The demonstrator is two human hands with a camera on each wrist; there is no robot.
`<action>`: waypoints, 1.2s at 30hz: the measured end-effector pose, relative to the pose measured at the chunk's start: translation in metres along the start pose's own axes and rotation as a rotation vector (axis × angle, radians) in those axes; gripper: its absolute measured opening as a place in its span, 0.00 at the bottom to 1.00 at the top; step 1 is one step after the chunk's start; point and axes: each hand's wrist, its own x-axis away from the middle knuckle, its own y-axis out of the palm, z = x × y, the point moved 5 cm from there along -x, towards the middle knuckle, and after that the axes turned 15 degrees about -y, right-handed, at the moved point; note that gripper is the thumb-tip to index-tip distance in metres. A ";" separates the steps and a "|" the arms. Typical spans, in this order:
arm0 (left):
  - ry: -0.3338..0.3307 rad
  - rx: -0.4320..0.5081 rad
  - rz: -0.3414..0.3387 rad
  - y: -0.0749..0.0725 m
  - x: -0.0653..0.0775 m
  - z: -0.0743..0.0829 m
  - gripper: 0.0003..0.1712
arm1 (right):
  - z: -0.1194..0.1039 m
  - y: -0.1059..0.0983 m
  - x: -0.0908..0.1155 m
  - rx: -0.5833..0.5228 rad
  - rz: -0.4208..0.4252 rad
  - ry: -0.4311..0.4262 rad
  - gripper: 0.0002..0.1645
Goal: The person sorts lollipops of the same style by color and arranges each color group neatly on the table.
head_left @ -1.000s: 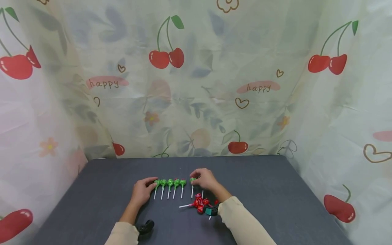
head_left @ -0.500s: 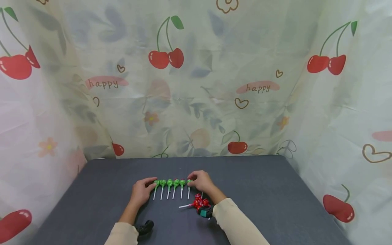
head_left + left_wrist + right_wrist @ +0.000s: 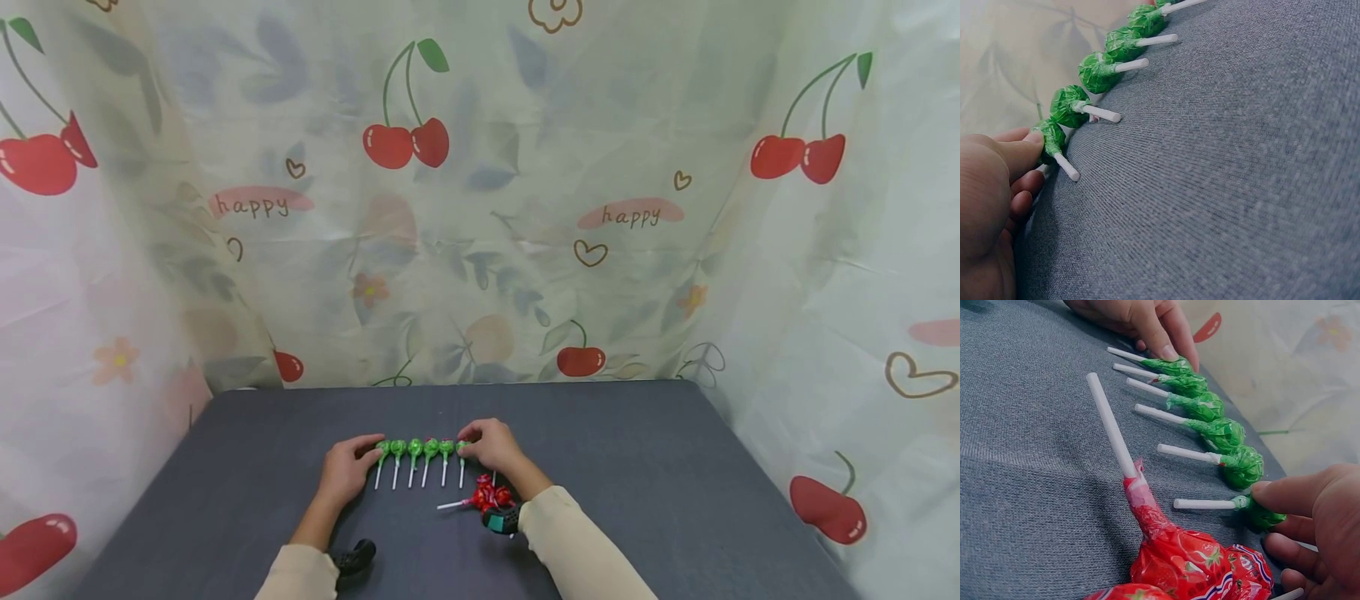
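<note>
Several green-wrapped lollipops [image 3: 416, 448] lie side by side in a row on the grey cloth, white sticks toward the person. At the row's left end, my left hand [image 3: 347, 471] pinches the head of the leftmost green lollipop [image 3: 1054, 139] between thumb and fingers. My right hand [image 3: 495, 444] pinches the rightmost green lollipop [image 3: 1265, 516] by its head, partly hidden by the thumb and fingers. In the right wrist view, a small gap separates that lollipop from its neighbour [image 3: 1244, 467]. Below the right forearm sits a pile of red lollipops [image 3: 1179, 559].
The grey cloth-covered table [image 3: 285, 425] ends at a printed curtain [image 3: 480, 317] behind and on both sides. One red lollipop's stick [image 3: 452, 505] points left from the pile. A black wrist device [image 3: 356, 557] is by the left sleeve, another [image 3: 501, 520] overlaps the pile.
My right hand has slid left with its green lollipop, bringing it up close to the row's right end, then nearly stopped. The left hand has stayed in place.
</note>
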 end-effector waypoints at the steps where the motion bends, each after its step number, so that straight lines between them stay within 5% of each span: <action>1: 0.001 -0.002 0.001 0.000 0.000 0.000 0.16 | 0.000 0.000 0.000 -0.002 0.000 0.002 0.10; 36: 0.004 -0.001 0.006 0.000 0.000 -0.001 0.16 | 0.000 -0.004 0.003 -0.040 0.014 -0.033 0.11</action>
